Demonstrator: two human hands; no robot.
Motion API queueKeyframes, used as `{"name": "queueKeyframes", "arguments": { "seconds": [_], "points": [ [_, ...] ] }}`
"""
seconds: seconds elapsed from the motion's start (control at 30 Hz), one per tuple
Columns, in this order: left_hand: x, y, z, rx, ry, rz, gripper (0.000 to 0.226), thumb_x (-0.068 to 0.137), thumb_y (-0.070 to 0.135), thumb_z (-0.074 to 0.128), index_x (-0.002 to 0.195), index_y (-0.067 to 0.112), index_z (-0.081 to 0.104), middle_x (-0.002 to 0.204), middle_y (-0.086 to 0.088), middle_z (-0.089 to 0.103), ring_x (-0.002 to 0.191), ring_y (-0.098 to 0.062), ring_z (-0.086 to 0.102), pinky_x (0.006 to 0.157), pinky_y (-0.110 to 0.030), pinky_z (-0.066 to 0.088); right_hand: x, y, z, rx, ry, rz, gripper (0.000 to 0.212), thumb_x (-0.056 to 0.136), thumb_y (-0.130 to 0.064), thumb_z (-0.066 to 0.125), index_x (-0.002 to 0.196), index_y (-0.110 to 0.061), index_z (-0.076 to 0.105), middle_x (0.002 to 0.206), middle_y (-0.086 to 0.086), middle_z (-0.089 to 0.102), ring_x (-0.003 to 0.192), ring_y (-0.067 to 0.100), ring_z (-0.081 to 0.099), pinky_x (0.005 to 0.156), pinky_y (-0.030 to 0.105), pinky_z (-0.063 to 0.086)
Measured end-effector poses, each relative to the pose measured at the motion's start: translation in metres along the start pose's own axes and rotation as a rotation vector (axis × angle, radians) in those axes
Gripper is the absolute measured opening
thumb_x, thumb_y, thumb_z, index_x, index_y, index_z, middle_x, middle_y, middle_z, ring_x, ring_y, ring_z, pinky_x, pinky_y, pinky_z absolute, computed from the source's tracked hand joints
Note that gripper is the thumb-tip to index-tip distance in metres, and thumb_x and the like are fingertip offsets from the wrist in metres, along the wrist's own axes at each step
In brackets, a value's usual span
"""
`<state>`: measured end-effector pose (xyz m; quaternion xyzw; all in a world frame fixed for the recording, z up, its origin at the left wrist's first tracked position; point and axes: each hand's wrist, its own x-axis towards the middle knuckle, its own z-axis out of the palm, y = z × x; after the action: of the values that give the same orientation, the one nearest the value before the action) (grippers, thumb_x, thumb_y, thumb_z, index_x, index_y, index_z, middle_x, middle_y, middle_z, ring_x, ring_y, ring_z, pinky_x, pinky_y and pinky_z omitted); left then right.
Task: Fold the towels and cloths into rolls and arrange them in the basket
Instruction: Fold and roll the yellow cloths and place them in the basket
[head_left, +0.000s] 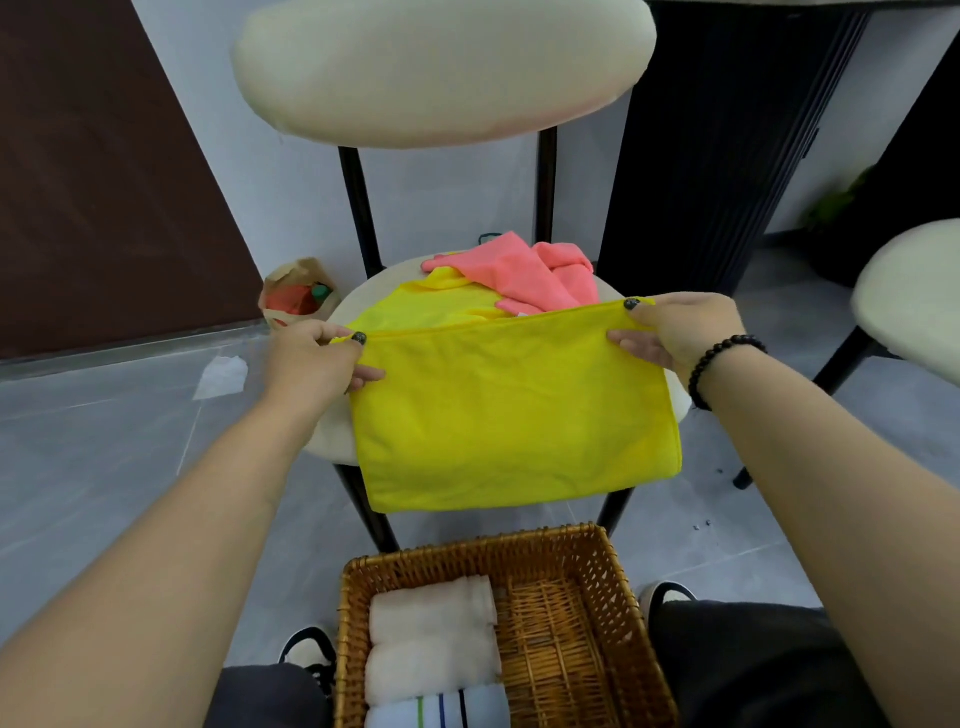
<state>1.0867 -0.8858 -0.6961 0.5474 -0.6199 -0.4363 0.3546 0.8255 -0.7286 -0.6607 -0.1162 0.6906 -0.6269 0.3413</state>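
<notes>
Head view, yellow cloth (509, 410) held widthwise

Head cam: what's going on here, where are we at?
A person holds a yellow cloth by its top corners, left hand and right hand each pinching one, over a round chair seat. A pink cloth and more yellow fabric lie unfolded on the seat behind it. The wicker basket on the floor below already holds two white rolls and a striped roll along its left side; its right side is bare.
</notes>
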Motion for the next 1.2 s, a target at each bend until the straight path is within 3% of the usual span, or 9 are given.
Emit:
{"name": "queueKeyframes", "arguments": {
  "seconds": [0.2,0.33,0.4,0.47,0.57,0.67,0.77,0.93,1.2],
  "points": [
    [0.001,-0.003,0.021,-0.174,0.009,-0.032,0.014,0.099,0.002,0.046,0.112,0.007,0.046,0.120,-0.013,0.054,0.062,-0.010,0.070,0.057,-0.020,0.058,0.023,0.014,0.018,0.122,0.061,-0.074,0.007,0.088,0.001,0.063,0.092,-0.004,0.061,0.086,0.010,0.064,0.077,0.022,0.070,0.066,0.029,0.060],
    [0.000,-0.014,0.031,-0.011,0.074,0.072,0.037,0.087,0.015,0.064,0.115,0.017,0.040,0.115,0.000,0.051,0.081,-0.021,0.068,0.076,-0.034,0.057,0.038,0.033,0.027,0.154,0.079,-0.039,0.015,0.084,0.002,0.067,0.098,-0.004,0.065,0.104,0.015,0.065,0.087,0.023,0.069,0.081,0.033,0.058],
    [-0.002,-0.016,0.034,0.232,0.150,0.203,0.051,0.079,0.019,0.068,0.122,0.015,0.041,0.128,-0.010,0.048,0.098,-0.024,0.059,0.081,-0.030,0.044,0.045,0.044,0.030,-0.085,0.132,-0.160,0.049,0.083,-0.006,0.070,0.129,-0.010,0.054,0.131,0.009,0.055,0.114,0.024,0.058,0.101,0.036,0.047],
    [-0.012,-0.015,0.040,0.382,0.153,0.433,0.043,0.085,0.007,0.060,0.124,0.010,0.042,0.143,-0.012,0.032,0.093,-0.016,0.050,0.075,-0.029,0.040,0.039,0.049,0.034,-0.285,0.136,-0.358,0.064,0.087,-0.006,0.063,0.145,-0.015,0.036,0.148,0.003,0.038,0.130,0.019,0.043,0.108,0.028,0.034],
    [-0.025,-0.015,0.055,0.525,-0.025,0.672,0.037,0.091,0.009,0.054,0.128,0.012,0.047,0.148,-0.007,0.035,0.116,-0.021,0.052,0.090,-0.038,0.044,0.020,0.058,0.049,-0.545,-0.032,-0.788,0.057,0.087,0.007,0.048,0.140,-0.013,0.042,0.144,-0.002,0.041,0.127,0.011,0.041,0.103,0.011,0.027],
    [-0.031,-0.022,0.070,0.816,-0.293,0.692,0.049,0.101,0.020,0.038,0.149,0.012,0.031,0.159,-0.003,0.023,0.148,-0.018,0.015,0.118,-0.036,0.014,0.008,0.075,0.064,-0.923,-0.353,-0.990,0.052,0.091,0.005,0.041,0.142,-0.009,0.042,0.149,0.004,0.038,0.140,0.016,0.031,0.114,0.021,0.018],
    [-0.027,-0.030,0.075,1.017,-0.353,0.687,0.061,0.097,0.036,0.009,0.154,0.015,0.012,0.162,0.002,0.006,0.149,-0.013,-0.003,0.119,-0.034,-0.001,0.010,0.088,0.067,-1.344,-0.474,-0.944,0.049,0.102,-0.013,0.029,0.151,-0.017,0.023,0.159,-0.003,0.015,0.147,0.013,0.006,0.120,0.035,0.006],
    [-0.023,-0.037,0.067,1.056,-0.344,0.674,0.082,0.080,0.054,-0.010,0.155,0.025,0.006,0.163,0.003,-0.002,0.149,-0.013,-0.007,0.120,-0.035,-0.003,0.022,0.087,0.055,-1.521,-0.394,-0.848,0.060,0.100,-0.048,0.013,0.153,-0.023,0.003,0.160,-0.009,-0.003,0.146,0.009,-0.007,0.120,0.039,-0.002],
    [-0.008,-0.048,0.042,1.009,-0.285,0.516,0.077,0.089,0.062,0.012,0.155,0.023,0.005,0.163,0.000,-0.001,0.149,-0.015,-0.004,0.120,-0.037,0.001,0.046,0.074,0.014,-1.563,-0.244,-0.645,0.082,0.089,-0.068,0.010,0.153,-0.019,-0.001,0.160,-0.004,-0.008,0.147,0.012,-0.006,0.120,0.042,-0.002]
  ]
}}
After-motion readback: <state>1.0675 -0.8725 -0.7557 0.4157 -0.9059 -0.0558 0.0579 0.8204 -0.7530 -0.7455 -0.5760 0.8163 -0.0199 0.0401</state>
